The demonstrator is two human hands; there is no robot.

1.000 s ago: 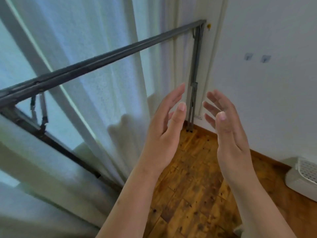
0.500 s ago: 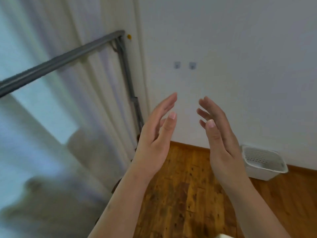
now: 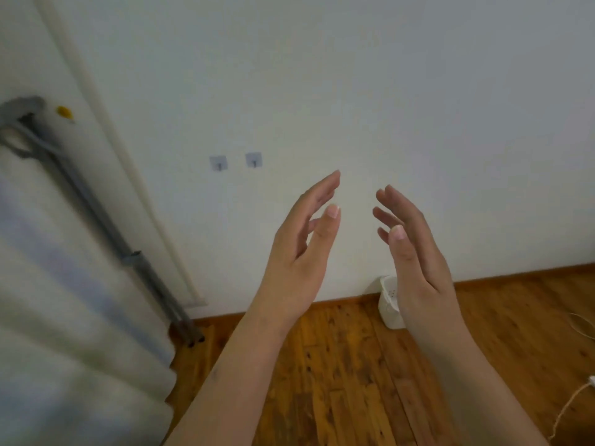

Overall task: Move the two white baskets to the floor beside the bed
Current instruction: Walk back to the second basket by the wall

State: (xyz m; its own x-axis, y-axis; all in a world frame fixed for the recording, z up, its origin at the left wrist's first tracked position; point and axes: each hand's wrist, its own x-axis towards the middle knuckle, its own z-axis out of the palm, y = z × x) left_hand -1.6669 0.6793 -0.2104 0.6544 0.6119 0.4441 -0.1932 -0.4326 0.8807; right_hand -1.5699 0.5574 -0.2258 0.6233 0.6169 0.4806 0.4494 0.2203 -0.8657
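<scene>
One white basket (image 3: pixel 389 302) stands on the wooden floor against the white wall; my right hand covers most of it, so only its left end shows. My left hand (image 3: pixel 301 255) and my right hand (image 3: pixel 413 255) are raised in front of me, palms facing each other, fingers apart, holding nothing. Both hands are well above the floor and nearer to me than the basket. No second basket and no bed are in view.
White curtains (image 3: pixel 64 317) and a grey metal rack leg (image 3: pixel 96 214) fill the left side. Two small adhesive hooks (image 3: pixel 236 161) are stuck on the wall. A thin white cable (image 3: pixel 576 400) lies on the wooden floor (image 3: pixel 338 381) at the right edge.
The view has swung to the right: curtains and rack slid left, the wall fills the frame. The basket now sits behind my right hand. Both hands keep their open pose.
</scene>
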